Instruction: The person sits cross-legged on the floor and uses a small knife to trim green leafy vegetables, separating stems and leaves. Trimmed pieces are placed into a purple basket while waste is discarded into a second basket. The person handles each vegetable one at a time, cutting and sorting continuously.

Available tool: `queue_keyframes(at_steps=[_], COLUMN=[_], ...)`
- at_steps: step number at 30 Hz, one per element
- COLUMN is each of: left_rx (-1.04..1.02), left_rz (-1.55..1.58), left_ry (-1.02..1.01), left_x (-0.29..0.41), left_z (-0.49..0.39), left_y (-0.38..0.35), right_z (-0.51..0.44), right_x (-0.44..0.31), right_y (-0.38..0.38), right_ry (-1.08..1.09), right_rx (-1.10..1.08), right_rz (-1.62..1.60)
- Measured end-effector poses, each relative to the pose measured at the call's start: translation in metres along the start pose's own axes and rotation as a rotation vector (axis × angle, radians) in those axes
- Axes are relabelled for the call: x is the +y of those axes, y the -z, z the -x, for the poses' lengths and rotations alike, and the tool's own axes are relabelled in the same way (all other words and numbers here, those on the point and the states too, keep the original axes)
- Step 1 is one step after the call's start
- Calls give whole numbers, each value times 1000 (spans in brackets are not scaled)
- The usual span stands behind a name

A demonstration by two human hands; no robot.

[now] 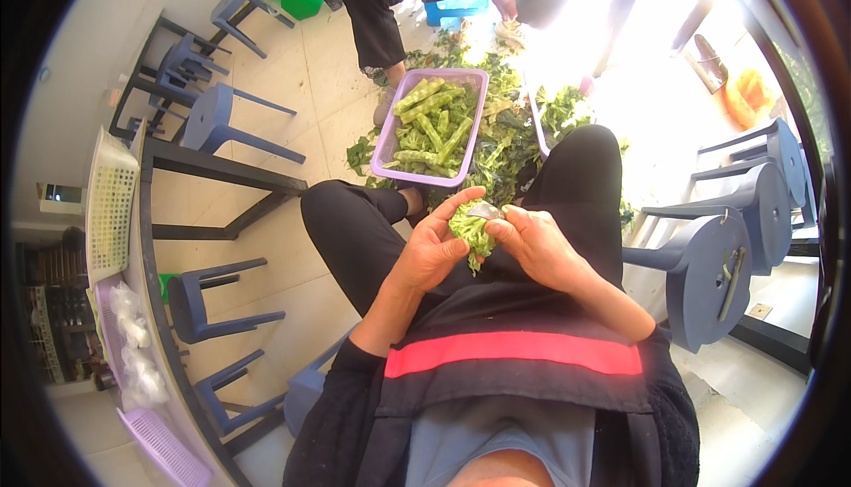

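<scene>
My left hand (431,248) cups a leafy green vegetable head (471,233), which looks like a broccoli floret, above my lap. In my right hand (542,248) is a small knife, its metal blade (485,210) lying against the top of the vegetable; the handle is mostly hidden by my fingers. Just beyond my knees, a purple plastic basket (377,166) holds several pale green stalks (435,128) and some florets. Cut leaves and trimmings (495,154) cover the floor around it. A second light-rimmed basket (540,129) with green pieces (565,109) sits partly behind my knee.
Across from me, a person in dark trousers (372,22) sits near a blue stool (459,8). Blue plastic stools (705,281) stand at right, one bearing a thin strip-like object (732,284). At left is a table frame (219,161) with a white basket (110,208) on top.
</scene>
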State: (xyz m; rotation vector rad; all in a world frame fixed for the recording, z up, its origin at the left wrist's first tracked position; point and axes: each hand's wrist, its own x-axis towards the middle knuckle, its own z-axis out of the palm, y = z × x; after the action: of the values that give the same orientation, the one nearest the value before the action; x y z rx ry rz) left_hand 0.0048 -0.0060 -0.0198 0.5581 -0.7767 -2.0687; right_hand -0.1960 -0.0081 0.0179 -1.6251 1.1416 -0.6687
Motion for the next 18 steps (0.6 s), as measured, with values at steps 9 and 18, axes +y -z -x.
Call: queue_keyframes(at_steps=[9, 18], left_rx=[77, 179], left_rz=[12, 293], left_ry=[-46, -100], left_x=[-18, -7], left_z=[-5, -13], left_y=[2, 23], right_z=[-6, 16], right_x=[10, 12], right_y=[-6, -17], right_ry=[-61, 428], right_rx=[57, 76], right_rz=[138, 309])
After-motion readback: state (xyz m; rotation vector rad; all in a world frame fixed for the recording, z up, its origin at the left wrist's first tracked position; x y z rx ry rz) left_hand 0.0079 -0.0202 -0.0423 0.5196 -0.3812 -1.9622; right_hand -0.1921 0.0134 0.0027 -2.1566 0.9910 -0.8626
